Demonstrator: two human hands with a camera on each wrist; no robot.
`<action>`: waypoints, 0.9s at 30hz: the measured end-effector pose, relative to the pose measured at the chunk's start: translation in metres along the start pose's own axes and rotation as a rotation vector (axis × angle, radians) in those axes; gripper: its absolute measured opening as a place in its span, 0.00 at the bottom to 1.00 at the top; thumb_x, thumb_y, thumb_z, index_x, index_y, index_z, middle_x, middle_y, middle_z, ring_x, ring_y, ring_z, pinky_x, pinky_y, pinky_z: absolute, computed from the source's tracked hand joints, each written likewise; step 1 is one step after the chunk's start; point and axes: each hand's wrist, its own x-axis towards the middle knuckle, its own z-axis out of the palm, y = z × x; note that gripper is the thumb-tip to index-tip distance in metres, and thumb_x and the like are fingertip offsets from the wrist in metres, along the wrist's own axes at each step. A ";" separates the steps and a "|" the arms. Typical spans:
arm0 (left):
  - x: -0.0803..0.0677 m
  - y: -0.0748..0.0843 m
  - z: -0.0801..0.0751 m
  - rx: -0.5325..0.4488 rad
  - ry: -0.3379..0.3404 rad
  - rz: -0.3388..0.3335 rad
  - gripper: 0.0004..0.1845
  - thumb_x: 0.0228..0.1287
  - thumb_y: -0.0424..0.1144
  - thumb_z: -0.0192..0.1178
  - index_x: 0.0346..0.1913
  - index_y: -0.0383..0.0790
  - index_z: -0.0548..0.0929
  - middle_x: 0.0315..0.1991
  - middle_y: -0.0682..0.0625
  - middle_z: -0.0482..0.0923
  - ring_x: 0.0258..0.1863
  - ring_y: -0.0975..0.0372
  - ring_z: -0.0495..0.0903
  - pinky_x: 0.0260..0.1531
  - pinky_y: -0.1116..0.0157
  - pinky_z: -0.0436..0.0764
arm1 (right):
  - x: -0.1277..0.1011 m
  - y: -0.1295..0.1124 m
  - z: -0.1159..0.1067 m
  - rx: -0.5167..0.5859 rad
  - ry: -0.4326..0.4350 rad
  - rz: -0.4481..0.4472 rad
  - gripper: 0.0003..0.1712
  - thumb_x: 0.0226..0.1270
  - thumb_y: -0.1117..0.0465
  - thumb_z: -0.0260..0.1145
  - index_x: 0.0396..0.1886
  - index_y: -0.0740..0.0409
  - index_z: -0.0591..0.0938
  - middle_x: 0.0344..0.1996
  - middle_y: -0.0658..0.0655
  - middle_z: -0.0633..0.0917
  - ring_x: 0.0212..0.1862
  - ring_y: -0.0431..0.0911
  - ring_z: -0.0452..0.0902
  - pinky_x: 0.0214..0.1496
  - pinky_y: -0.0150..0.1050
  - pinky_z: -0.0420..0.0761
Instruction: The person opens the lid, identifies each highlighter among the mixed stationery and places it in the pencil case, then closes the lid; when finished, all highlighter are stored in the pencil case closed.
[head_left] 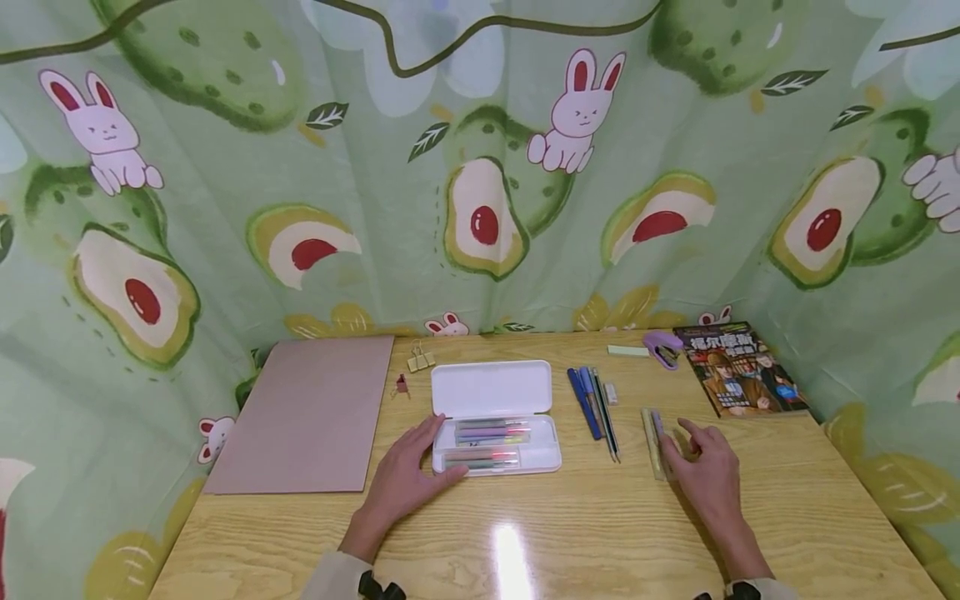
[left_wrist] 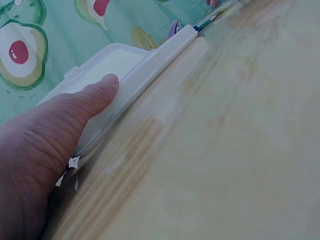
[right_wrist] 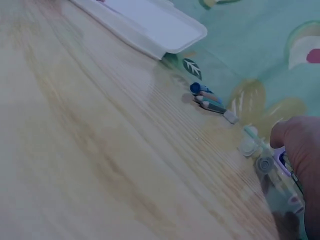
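White open pencil case (head_left: pixel 495 421) at table (head_left: pixel 570 533) centre was touched by flat-fingered left hand (head_left: pixel 405 479), while rulers (head_left: pixel 655 442) to its right were pressed under relaxed right hand (head_left: pixel 705 475).

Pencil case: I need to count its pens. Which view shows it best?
The head view: the open white pencil case shows whole, pens inside. The left wrist view shows only its edge, the right wrist view one corner.

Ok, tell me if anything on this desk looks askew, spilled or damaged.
Nothing stands out. The pencil case lies open with pens inside, loose pens sit in a tidy row, and the book and brown board lie flat.
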 end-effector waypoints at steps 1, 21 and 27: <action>0.000 0.000 0.000 0.001 0.000 0.000 0.53 0.57 0.77 0.64 0.82 0.59 0.63 0.79 0.55 0.63 0.77 0.49 0.65 0.71 0.41 0.69 | 0.000 0.002 -0.001 -0.015 -0.021 0.020 0.20 0.61 0.65 0.77 0.51 0.71 0.87 0.25 0.55 0.72 0.27 0.40 0.58 0.28 0.34 0.58; -0.001 0.000 0.001 0.002 0.009 0.003 0.53 0.57 0.77 0.64 0.82 0.59 0.63 0.80 0.55 0.63 0.77 0.48 0.65 0.70 0.40 0.69 | -0.002 0.005 -0.006 -0.098 -0.068 0.157 0.12 0.67 0.62 0.73 0.40 0.71 0.89 0.31 0.62 0.75 0.36 0.57 0.70 0.35 0.48 0.65; 0.000 0.000 0.001 0.002 0.006 -0.008 0.53 0.56 0.79 0.63 0.82 0.61 0.62 0.80 0.56 0.63 0.78 0.49 0.65 0.71 0.40 0.68 | -0.002 0.006 -0.006 -0.103 -0.057 0.170 0.11 0.69 0.63 0.71 0.40 0.71 0.89 0.37 0.66 0.78 0.41 0.60 0.73 0.38 0.53 0.70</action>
